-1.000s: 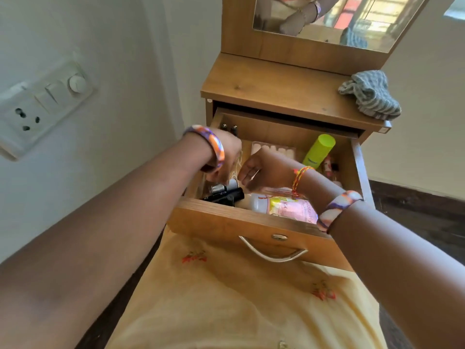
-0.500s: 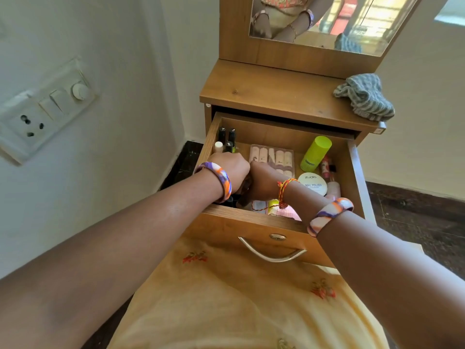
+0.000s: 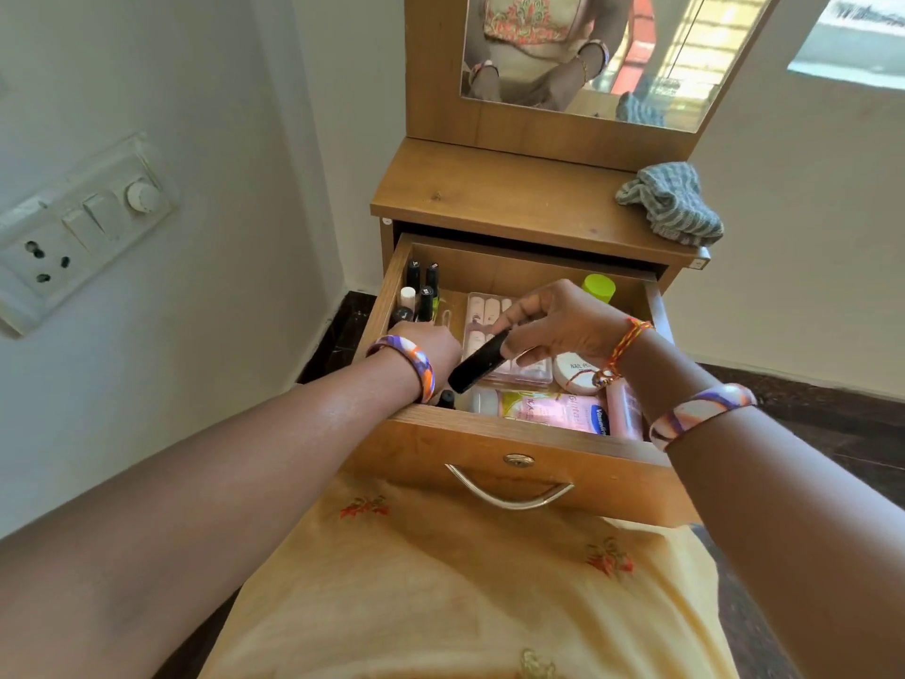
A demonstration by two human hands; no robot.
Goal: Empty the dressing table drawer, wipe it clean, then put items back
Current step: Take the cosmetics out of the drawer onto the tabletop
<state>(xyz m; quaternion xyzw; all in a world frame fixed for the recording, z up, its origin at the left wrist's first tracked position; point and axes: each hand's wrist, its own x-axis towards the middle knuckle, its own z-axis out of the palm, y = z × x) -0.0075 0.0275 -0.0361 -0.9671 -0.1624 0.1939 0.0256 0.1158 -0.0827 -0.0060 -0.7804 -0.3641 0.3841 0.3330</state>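
The drawer [image 3: 514, 463] is honey-brown wood grain with a silver handle [image 3: 509, 492]. Inside it, against the left wall, stand black nail polish bottles [image 3: 423, 286]; at its back sits a lime-green cap [image 3: 600, 287]. Near its front lies a pale pink tube [image 3: 553, 411] with a blue logo. A black tube [image 3: 477, 362] hangs above it. Behind the drawer, on the tabletop, lies a grey-and-white striped cloth [image 3: 671, 205]. Both bangles [image 3: 411, 362] are purple, orange and white swirls.
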